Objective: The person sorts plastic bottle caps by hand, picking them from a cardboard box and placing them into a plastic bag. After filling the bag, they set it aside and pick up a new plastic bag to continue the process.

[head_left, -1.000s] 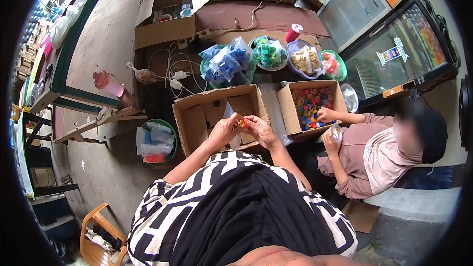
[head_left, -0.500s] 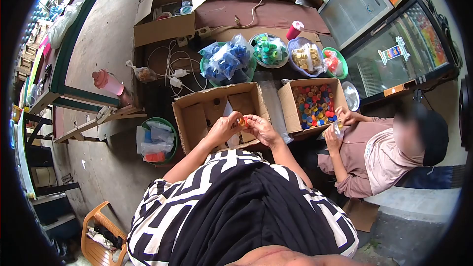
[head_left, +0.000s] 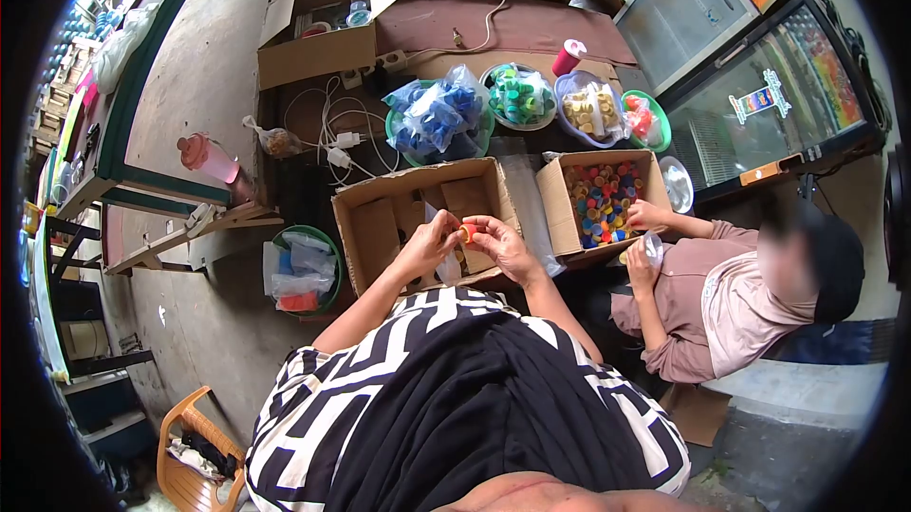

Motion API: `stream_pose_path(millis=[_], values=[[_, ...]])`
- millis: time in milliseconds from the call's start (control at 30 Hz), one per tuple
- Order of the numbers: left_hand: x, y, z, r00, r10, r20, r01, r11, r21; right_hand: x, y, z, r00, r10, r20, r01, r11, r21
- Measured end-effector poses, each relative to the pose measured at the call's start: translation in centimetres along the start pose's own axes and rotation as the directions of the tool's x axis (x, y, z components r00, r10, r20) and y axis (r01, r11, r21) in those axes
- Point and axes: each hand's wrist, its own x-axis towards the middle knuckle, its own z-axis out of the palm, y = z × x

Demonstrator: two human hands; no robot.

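In front of my body, above an open cardboard box (head_left: pixel 427 173), my two hands nearly meet. My right hand (head_left: pixel 505 250) is closed, pinching a red bottle cap (head_left: pixel 468 233) between its thumb and fingers. Close to the cap's left side, my left hand (head_left: pixel 424 252) is closed with its fingertips together. A clear plastic bag (head_left: pixel 448 271) hangs beneath the left hand, seemingly gripped by it; the fingers hide the exact hold. A few small dark things lie inside the box, partly hidden by my hands.
A co-worker's hand (head_left: pixel 649 216) reaches into a box of mixed bottle caps (head_left: pixel 600 199) at right; the other holds a plastic bag (head_left: pixel 653 248). Behind stand basins of bagged blue caps (head_left: pixel 438 113), green caps (head_left: pixel 519 96) and cream caps (head_left: pixel 590 113). A green basket (head_left: pixel 334 270) sits at left.
My left hand has shifted slightly left and turned, so the red cap shows more clearly. The co-worker's far hand has moved from the bag into the cap box.
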Motion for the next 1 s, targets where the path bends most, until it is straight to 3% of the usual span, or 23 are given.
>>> stream_pose_path(millis=[67,133,200,467,567,633,1000], values=[[0.0,-0.3,0.1,0.999,0.046,-0.021,-0.044,0.997,0.057,0.1,0.0,0.1,1.0,0.0,-0.012,0.0,1.0,-0.02],[-0.1,-0.4,0.2,0.995,0.103,-0.017,-0.096,0.968,0.234,0.1,0.1,0.1,1.0,-0.003,-0.025,0.002,0.999,-0.041],[-0.2,-0.1,0.1,0.996,0.086,-0.002,-0.082,0.962,0.261,0.1,0.3,0.0,0.999,-0.042,-0.032,0.037,0.988,-0.147],[-0.5,0.2,0.4,0.998,0.069,0.004,-0.067,0.944,0.323,-0.1,0.8,0.3,0.993,-0.089,-0.082,0.072,0.978,-0.197],[-0.5,0.1,0.2,0.998,0.069,-0.015,-0.065,0.981,0.182,-0.2,0.6,0.4,0.988,-0.113,-0.103,0.087,0.968,-0.234],[-0.4,-0.1,-0.2,0.996,-0.057,0.067,0.058,0.998,-0.016,-0.2,0.8,0.4,0.986,-0.127,-0.11,0.097,0.966,-0.241],[-0.7,-0.6,0.0,0.971,-0.151,0.187,0.209,0.915,-0.345,-0.3,1.2,0.6,0.979,-0.188,-0.077,0.162,0.951,-0.264]])
